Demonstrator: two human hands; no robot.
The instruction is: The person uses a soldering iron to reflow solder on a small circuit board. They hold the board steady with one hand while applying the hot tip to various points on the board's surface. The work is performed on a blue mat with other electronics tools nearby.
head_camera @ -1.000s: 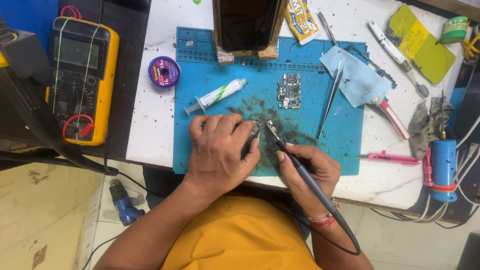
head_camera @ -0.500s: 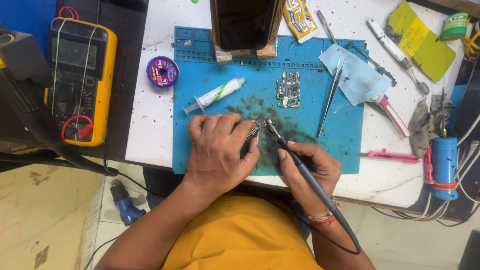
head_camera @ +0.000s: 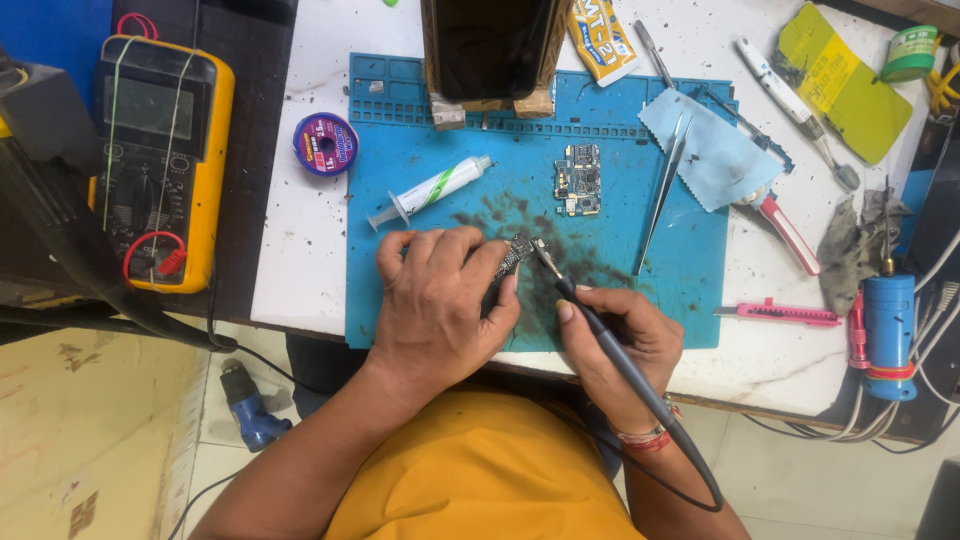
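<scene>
Blue mat (head_camera: 400, 200) | left hand (head_camera: 440, 300) pinches small board (head_camera: 513, 252) | right hand (head_camera: 620, 340) grips soldering iron (head_camera: 590, 320)

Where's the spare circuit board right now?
In the head view, the spare circuit board lies on the blue mat, upper centre, between the syringe and the tweezers, beyond both hands.

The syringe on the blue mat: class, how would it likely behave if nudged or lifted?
The syringe has a round barrel lying flat on the blue mat, so it would probably roll sideways. It looks slim and plastic, so likely light and stiff. Its finger flange may stop the roll early.
</scene>
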